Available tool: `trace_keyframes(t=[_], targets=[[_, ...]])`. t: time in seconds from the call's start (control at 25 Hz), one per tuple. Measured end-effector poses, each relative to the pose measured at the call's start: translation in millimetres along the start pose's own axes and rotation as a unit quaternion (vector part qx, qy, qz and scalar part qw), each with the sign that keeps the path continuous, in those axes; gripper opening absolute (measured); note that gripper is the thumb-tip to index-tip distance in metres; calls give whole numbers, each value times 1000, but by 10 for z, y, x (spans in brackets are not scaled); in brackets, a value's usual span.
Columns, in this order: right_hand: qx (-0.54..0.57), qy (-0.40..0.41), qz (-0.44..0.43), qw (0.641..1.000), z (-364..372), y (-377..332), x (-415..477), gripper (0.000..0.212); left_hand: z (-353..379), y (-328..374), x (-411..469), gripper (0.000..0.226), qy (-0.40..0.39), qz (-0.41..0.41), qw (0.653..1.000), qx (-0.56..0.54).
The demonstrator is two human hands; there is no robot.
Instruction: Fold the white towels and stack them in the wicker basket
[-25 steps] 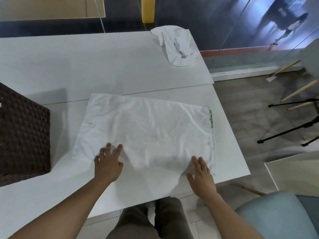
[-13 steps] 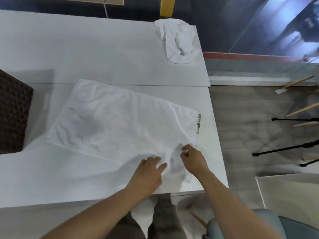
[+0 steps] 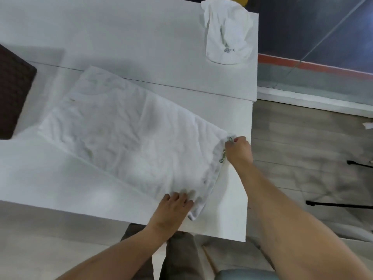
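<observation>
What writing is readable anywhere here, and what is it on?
"Gree": green letters on the short edge of the spread towel; the right hand, pinching that edge, hides the rest.
Small grey tag on the crumpled towel: too small and blurred to read.

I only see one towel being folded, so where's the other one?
In the head view, the crumpled towel lies at the far right corner of the white table, beyond the spread towel, away from the wicker basket at left.
</observation>
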State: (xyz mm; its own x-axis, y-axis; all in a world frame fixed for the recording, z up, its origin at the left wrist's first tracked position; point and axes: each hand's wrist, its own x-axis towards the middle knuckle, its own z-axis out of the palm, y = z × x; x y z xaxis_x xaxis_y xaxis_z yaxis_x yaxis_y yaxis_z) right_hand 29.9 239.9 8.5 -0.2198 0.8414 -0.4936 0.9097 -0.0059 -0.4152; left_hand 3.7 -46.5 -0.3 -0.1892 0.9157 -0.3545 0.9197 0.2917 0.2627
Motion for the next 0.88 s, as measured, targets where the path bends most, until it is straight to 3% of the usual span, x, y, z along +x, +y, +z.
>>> trace_keyframes(t=[0.12,0.24,0.36,0.48,0.56,0.68,0.76,0.88], targets=[[-12,-4,13,1000,128,-18,88,34,-132,-1,-11,47,35,-22,995,-94],[38,11,9,999,227,-21,2,18,-249,22,-91,22,51,-54,988,-138],[155,24,17,987,147,-31,-133,9,-280,14,-180,29,35,-62,985,-154],[220,24,-20,975,-23,44,-250,32,-401,-3,-305,27,27,-79,971,-224],[239,24,-38,970,-159,19,-300,26,-538,-59,-412,24,26,-115,936,-331],[274,20,-24,961,-306,-193,-343,10,-780,-210,-552,27,59,-205,847,-487],[294,7,-37,955,-348,-504,-390,13,-934,-382,-635,26,103,-260,792,-543],[289,1,-97,952,-326,-1065,-467,33,-1175,-676,-762,26,160,-286,745,-581]])
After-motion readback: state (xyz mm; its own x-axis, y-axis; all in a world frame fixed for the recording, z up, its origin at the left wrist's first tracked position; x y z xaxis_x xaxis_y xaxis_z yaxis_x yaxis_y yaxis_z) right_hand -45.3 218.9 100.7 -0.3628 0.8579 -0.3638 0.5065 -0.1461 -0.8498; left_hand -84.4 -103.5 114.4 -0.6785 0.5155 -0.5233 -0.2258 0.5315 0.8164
